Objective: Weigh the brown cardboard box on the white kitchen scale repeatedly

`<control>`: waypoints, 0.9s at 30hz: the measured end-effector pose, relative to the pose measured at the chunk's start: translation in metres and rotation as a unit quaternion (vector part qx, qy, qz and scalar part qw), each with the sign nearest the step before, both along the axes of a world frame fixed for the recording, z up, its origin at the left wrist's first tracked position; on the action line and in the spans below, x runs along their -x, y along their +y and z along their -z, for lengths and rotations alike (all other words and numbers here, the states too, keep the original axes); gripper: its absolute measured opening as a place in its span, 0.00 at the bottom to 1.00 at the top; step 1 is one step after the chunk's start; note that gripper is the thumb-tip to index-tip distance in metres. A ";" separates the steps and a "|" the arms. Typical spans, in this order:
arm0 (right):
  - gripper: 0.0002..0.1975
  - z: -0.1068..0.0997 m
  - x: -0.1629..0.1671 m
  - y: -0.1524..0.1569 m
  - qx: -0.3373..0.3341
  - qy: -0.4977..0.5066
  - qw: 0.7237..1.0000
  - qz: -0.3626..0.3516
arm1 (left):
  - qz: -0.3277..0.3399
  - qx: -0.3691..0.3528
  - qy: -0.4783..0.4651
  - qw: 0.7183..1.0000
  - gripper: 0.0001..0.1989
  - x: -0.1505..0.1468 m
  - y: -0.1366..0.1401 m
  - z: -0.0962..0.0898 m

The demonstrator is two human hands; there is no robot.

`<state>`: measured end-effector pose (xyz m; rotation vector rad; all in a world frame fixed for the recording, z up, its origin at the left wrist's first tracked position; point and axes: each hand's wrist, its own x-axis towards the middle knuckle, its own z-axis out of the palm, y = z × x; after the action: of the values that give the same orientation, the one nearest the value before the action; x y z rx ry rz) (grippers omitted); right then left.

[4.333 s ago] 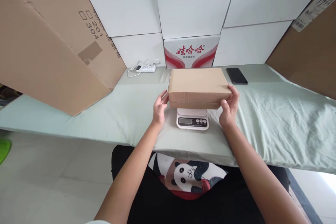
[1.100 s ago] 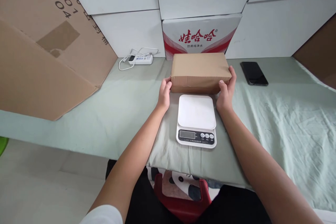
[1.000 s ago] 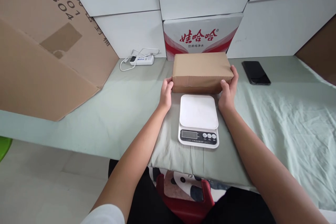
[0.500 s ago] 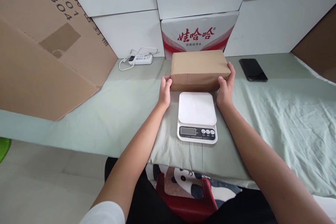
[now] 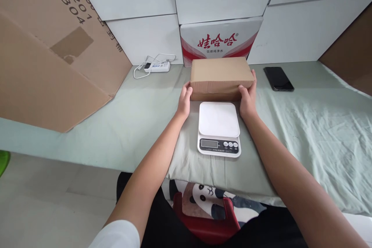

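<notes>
A closed brown cardboard box [image 5: 221,70] stands on the green cloth, just behind a white kitchen scale [image 5: 219,120]. My left hand [image 5: 184,100] grips the box's left end, with the thumb at the near corner. Around the right end my right hand [image 5: 248,97] is wrapped, its thumb on the front face and fingers along the side. The scale's platform bears nothing, and its display [image 5: 209,144] looks blank. The box's underside and back are hidden.
Behind the box is a white and red printed carton [image 5: 221,38]. A white power strip with a cable [image 5: 158,66] lies to the left, a black phone [image 5: 279,78] to the right. A large cardboard sheet [image 5: 58,77] leans at far left. The cloth-covered table [image 5: 139,120] ends near my lap.
The view has shifted slightly. Both hands keep their hold on the box, which stays behind the scale with little visible movement.
</notes>
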<state>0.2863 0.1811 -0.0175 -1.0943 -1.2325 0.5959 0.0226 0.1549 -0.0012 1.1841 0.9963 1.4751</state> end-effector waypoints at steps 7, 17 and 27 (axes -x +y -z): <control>0.57 -0.030 0.008 -0.022 -0.080 0.000 0.996 -0.041 | -0.008 -0.124 0.045 0.991 0.47 0.016 -0.003 -0.009; 0.56 -0.014 -0.004 -0.146 -0.074 0.025 0.997 0.012 | 0.060 -0.111 -0.003 0.992 0.42 0.017 -0.123 0.000; 0.45 -0.006 -0.002 -0.165 -0.059 -0.039 0.997 0.030 | 0.037 -0.061 -0.031 0.997 0.43 0.010 -0.136 0.001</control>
<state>0.2888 0.0160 -0.0113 -1.0609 -1.2808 0.4324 0.0125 0.0192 -0.0023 1.2410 0.8216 1.5215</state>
